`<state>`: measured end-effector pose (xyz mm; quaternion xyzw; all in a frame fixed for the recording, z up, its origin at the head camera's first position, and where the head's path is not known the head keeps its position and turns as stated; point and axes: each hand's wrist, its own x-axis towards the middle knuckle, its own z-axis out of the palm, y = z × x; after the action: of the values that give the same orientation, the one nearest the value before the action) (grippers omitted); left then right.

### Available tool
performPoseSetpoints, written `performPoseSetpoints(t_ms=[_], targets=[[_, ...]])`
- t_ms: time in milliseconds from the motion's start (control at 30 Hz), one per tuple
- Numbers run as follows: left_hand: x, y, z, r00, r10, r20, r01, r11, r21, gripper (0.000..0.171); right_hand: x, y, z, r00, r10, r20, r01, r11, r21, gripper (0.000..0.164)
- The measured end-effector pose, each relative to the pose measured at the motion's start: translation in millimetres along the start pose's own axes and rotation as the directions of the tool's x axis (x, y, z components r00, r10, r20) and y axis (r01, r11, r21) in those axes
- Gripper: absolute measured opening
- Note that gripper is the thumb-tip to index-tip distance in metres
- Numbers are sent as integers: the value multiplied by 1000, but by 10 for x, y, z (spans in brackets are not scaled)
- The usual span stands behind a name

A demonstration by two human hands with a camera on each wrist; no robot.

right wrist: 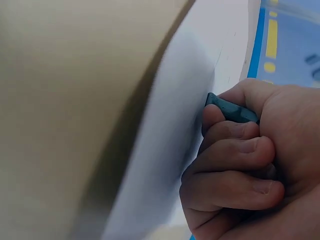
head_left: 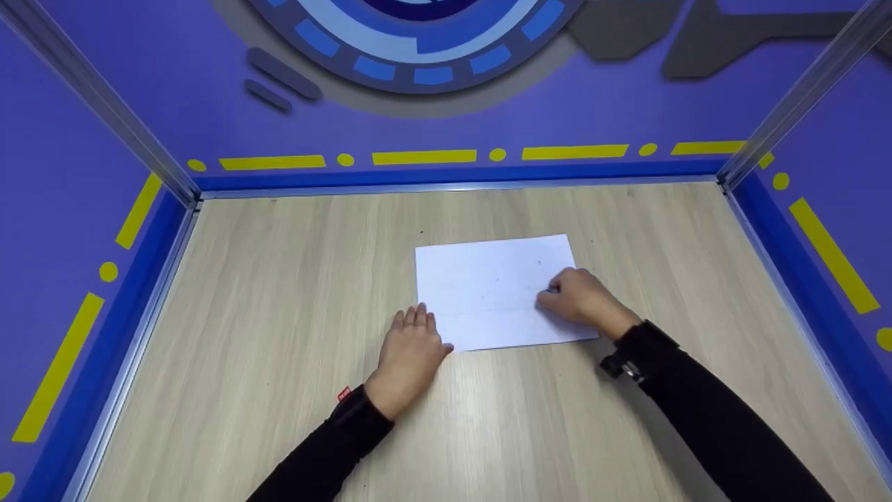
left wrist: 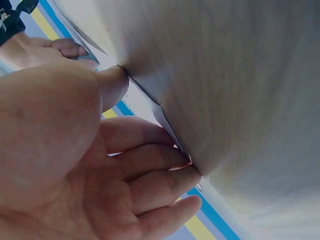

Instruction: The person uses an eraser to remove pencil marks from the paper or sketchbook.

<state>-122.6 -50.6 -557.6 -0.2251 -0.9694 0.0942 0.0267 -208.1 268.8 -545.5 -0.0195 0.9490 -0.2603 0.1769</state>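
Black sleeves [head_left: 725, 415] show at four and seven o'clock. Paper [head_left: 488, 279] lies on the surface [head_left: 279, 293]; left hand [head_left: 410, 355], fingers extended, touches its eight o'clock edge; right hand [head_left: 584, 300], curled, grips a teal piece [right wrist: 231, 111] at three o'clock.

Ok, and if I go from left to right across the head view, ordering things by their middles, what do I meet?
Left wall, red tag, left hand, paper, right hand, right wall.
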Motion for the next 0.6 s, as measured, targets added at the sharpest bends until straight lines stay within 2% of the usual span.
performPoseSetpoints(t_ms=[167,267,433,600], targets=[[-8,-3,4,1000,-2,-16,2,1000,-15,72,-78,266,-114,999,25,-23,-26,1000,-1,46],[-9,-9,9,1000,-5,-25,5,1000,-13,71,-94,326,-140,999,25,-23,-25,1000,5,45],[3,-9,14,999,-6,-41,5,1000,-13,71,-95,296,-161,1000,25,-17,-25,1000,-3,45],[11,-2,-9,1000,-4,-5,4,1000,-28,73,-81,155,-130,999,33,11,-33,999,25,47]])
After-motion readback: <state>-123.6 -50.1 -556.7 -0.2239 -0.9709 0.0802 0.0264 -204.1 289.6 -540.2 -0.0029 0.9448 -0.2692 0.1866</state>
